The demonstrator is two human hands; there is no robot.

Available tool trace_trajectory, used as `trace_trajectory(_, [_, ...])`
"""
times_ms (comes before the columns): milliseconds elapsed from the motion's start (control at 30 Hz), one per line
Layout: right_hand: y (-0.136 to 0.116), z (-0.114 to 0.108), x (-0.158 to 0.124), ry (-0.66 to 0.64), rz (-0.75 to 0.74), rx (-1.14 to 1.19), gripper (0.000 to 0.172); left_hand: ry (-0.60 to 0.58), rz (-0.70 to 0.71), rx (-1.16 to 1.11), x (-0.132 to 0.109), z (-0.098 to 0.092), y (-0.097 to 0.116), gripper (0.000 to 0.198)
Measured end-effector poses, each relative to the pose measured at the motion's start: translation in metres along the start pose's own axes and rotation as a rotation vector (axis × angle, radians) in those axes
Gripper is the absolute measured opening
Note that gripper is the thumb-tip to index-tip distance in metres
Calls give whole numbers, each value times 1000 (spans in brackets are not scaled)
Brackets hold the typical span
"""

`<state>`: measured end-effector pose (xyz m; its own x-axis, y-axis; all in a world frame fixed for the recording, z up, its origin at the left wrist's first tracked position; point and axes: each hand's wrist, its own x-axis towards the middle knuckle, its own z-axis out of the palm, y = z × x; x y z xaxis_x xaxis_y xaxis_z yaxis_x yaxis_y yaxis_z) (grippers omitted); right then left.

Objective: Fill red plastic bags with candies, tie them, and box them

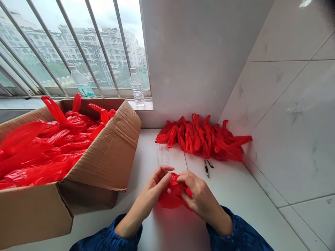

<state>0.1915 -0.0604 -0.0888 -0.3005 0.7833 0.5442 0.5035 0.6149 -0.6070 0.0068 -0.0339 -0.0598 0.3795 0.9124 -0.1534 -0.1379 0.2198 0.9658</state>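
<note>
Both hands are over the white table, with a red plastic bag [170,199] between them. My left hand [156,184] has its fingers bent around the bag's left upper edge, with thumb and fingertips against the red film. On the other side, my right hand [195,190] pinches the bag's right part between thumb and fingers. The bag is gathered at the top and hangs loosely below the fingers. Some fingertips are hidden behind the plastic.
An open cardboard box [104,153] full of red bags [73,139] stands at the left. Several bunched red bags [193,137] lie by the wall, near a printed sheet [169,157] and pens [206,169]. Two bottles [137,87] stand on the windowsill.
</note>
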Motion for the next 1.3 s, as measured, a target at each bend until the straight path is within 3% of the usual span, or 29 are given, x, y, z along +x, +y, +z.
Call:
trace_trajectory(100, [-1, -6, 0, 23, 68, 129, 40, -31, -2, 3, 1, -1, -1, 45])
trace_trajectory(267, [0, -15, -2, 92, 91, 290, 15, -145, 5, 0, 2, -4, -2, 43])
trace_trajectory(433, [0, -17, -3, 212, -50, 117, 11, -209, 49, 111, 1, -7, -2, 40])
trace_trajectory(600, [-1, -11, -4, 187, -83, 46, 12, -17, 279, 668, 3, -6, -5, 33])
trace_trajectory(700, [-4, -6, -2, 166, -97, 85, 10, 87, 364, 817, 4, -5, -8, 33])
trace_trajectory(767, [-5, -5, 0, 160, -111, 104, 8, 99, 359, 774, 4, -5, -9, 31])
trace_trajectory(867, [-5, -7, -1, 164, -130, 97, 7, 12, 307, 568, 0, -6, -5, 32])
trace_trajectory(1033, [-1, -10, -3, 141, -113, 86, 5, -129, 65, 132, -10, -9, -1, 41])
trace_trajectory(1167, [-3, -20, -2, 80, -88, 190, 5, 11, -41, 32, -7, -19, -9, 43])
trace_trajectory(1300, [-1, -47, -9, 43, -1, 412, 13, 339, 158, 270, 9, -44, -19, 41])
